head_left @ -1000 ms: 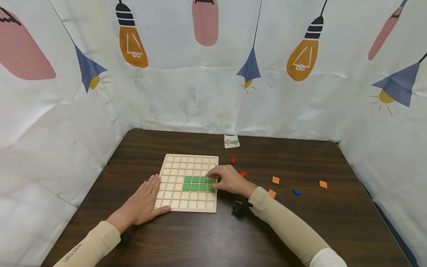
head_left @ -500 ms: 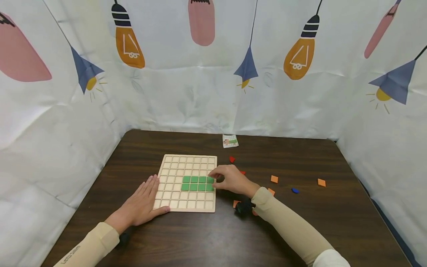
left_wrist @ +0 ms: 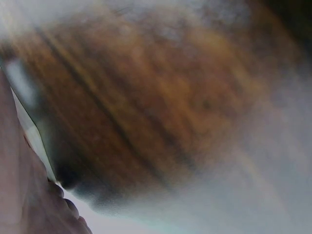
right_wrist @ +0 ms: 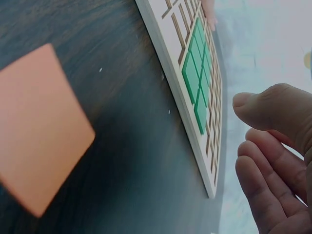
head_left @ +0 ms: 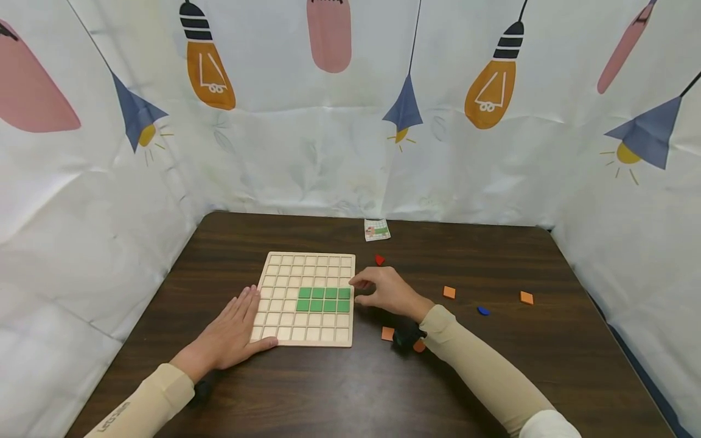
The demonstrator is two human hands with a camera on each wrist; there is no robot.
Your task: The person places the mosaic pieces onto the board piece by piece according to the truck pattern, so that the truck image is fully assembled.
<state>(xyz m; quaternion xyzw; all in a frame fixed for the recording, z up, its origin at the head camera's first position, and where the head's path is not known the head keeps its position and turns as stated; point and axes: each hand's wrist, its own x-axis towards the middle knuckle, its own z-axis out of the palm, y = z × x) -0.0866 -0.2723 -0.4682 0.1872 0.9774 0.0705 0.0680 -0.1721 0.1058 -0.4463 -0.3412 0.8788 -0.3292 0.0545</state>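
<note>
A pale wooden grid board [head_left: 279, 283] lies on the table, with two rows of green square tiles [head_left: 323, 299] set in its right part. My left hand [head_left: 232, 331] rests flat along the board's left edge, fingers straight and thumb at the near corner. Just off the right edge is my right hand [head_left: 391, 293], its thumb and fingertips apart with nothing between them. In the right wrist view the right hand [right_wrist: 287, 117] hovers beside the board [right_wrist: 168, 63], fingers loosely bent. The left wrist view is mostly blurred table, with part of the left hand [left_wrist: 29, 185] at its edge.
Right of the board lie orange squares [head_left: 449, 292], a blue piece [head_left: 483, 311] and a red piece [head_left: 380, 260]. Another orange square [head_left: 387, 333] is near the right wrist's black camera [head_left: 406, 337]. A small printed card [head_left: 376, 230] lies at the far edge.
My right hand has drawn back to the right, off the board, uncovering the rightmost green tiles. The left hand has stayed at the board's left edge.
</note>
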